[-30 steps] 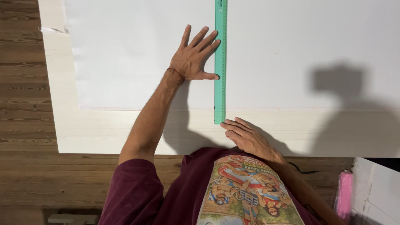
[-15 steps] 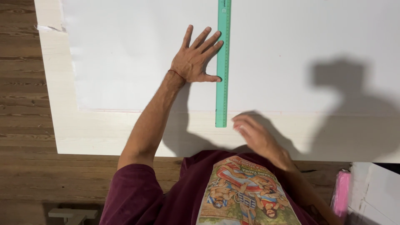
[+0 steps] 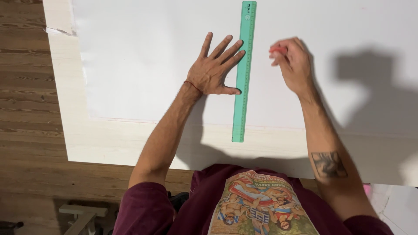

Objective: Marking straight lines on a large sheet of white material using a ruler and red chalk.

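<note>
A long green ruler [image 3: 244, 69] lies upright down the middle of a large white sheet of paper [image 3: 143, 56] on a pale wooden table [image 3: 109, 143]. My left hand [image 3: 215, 69] lies flat on the paper with fingers spread, thumb and fingertips touching the ruler's left edge. My right hand [image 3: 291, 63] is raised just right of the ruler's upper half, fingers pinched on a small red or pink thing [image 3: 278, 49], blurred and mostly hidden.
Brown wooden floorboards [image 3: 26, 109] run along the left. A white box or board [image 3: 398, 209] with something pink beside it sits at the lower right. A pale wooden frame [image 3: 80, 215] shows at the bottom left.
My right hand has left the table's near edge and moved up beside the ruler's upper half, now holding a small red thing. My left hand stays pressed against the ruler.
</note>
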